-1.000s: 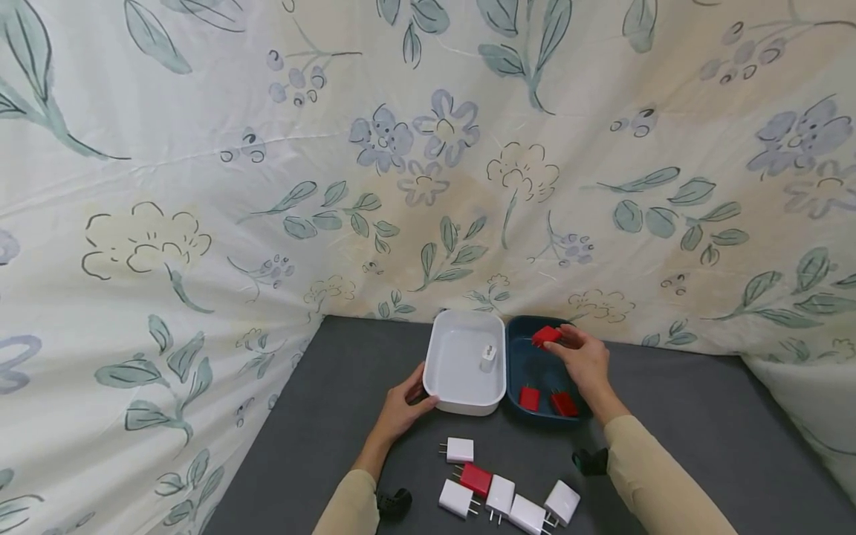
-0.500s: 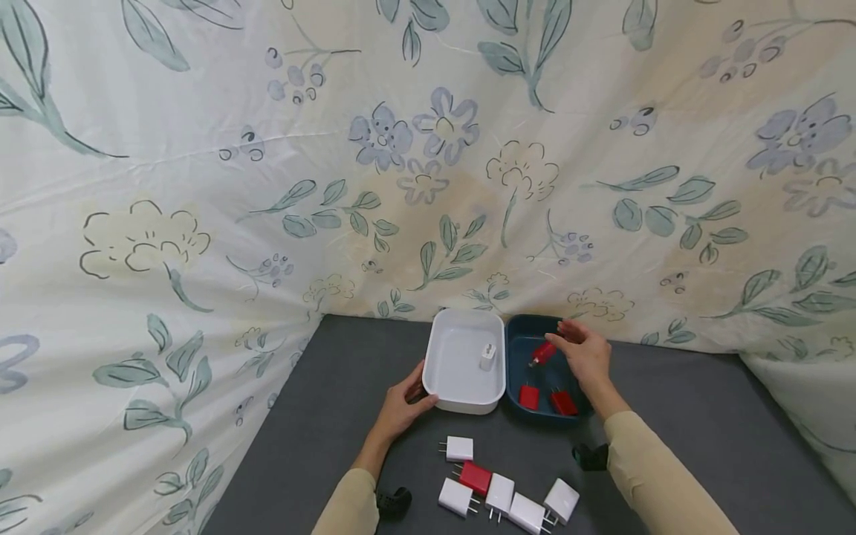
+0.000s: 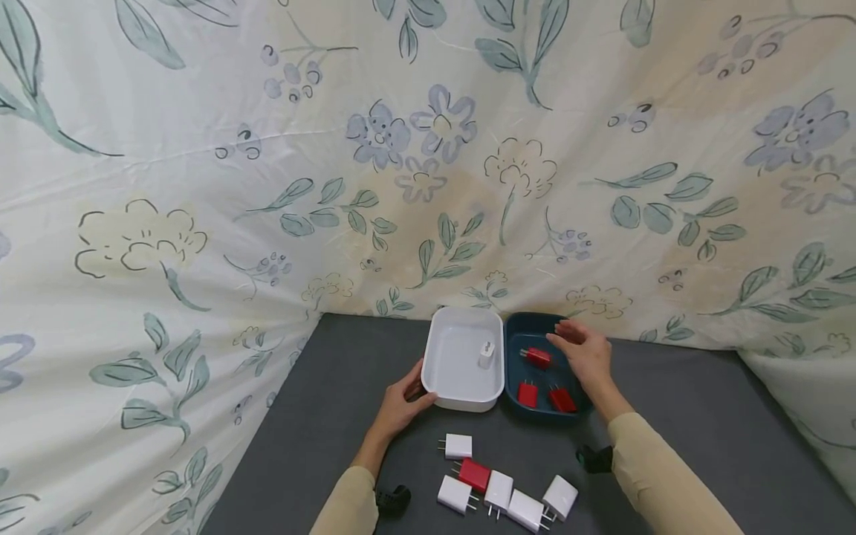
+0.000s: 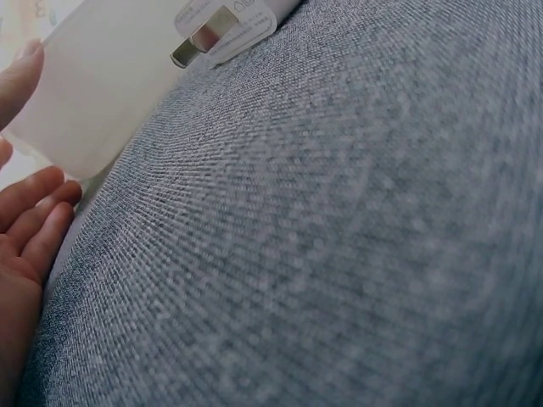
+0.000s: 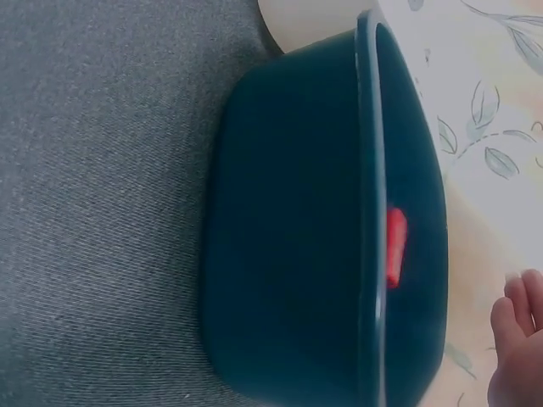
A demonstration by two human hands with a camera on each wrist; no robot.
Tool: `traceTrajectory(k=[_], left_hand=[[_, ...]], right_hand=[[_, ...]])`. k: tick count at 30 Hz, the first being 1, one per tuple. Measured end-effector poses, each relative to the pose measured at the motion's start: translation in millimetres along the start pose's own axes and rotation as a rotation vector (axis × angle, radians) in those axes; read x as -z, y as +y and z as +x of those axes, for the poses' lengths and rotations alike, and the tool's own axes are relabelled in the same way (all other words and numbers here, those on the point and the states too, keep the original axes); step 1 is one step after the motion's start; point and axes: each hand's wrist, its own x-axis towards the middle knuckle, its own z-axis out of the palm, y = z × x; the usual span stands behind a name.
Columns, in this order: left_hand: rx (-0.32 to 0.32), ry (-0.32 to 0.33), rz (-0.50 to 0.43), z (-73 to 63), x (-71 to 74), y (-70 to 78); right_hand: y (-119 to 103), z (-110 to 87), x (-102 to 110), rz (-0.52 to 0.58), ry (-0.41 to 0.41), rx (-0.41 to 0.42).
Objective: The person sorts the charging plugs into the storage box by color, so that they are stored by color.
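My left hand (image 3: 400, 407) rests at the near left corner of the white tray (image 3: 451, 364), fingers along its side and thumb toward its front. In the left wrist view those fingers look loose against the tray wall (image 4: 102, 93). One small white charger (image 3: 487, 354) lies in that tray. My right hand (image 3: 585, 357) hovers over the right side of the dark blue tray (image 3: 516, 327), fingers apart and holding nothing. Beneath it lies a red plug charger (image 3: 537, 358), prongs pointing left. Two more red chargers, one left (image 3: 527, 394) and one right (image 3: 562, 400), lie nearer the front.
In front of the trays, a red charger (image 3: 474, 475) lies among several white chargers (image 3: 498, 491) on the dark grey table (image 3: 301, 446). Floral cloth (image 3: 428, 186) hangs behind and at the left. The two trays stand side by side near the cloth.
The red charger in my right hand has dropped into the blue tray, and the fingers have let it go. My left hand has stayed at the white tray.
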Motion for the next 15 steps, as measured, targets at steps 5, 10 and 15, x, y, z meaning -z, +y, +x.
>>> traceTrajectory(k=[5, 10, 15], left_hand=[[0.014, -0.031, 0.01, -1.2, 3.5, 11.9], [0.015, -0.013, 0.003, -1.4, 2.2, 11.1], [0.019, -0.008, 0.004, -2.4, 2.3, 10.6]], right_hand=[[4, -1.2, 2, -0.024, -0.007, -0.007], [9, -3.3, 3, -0.041, -0.011, -0.008], [13, -8.2, 4, -0.045, -0.026, -0.029]])
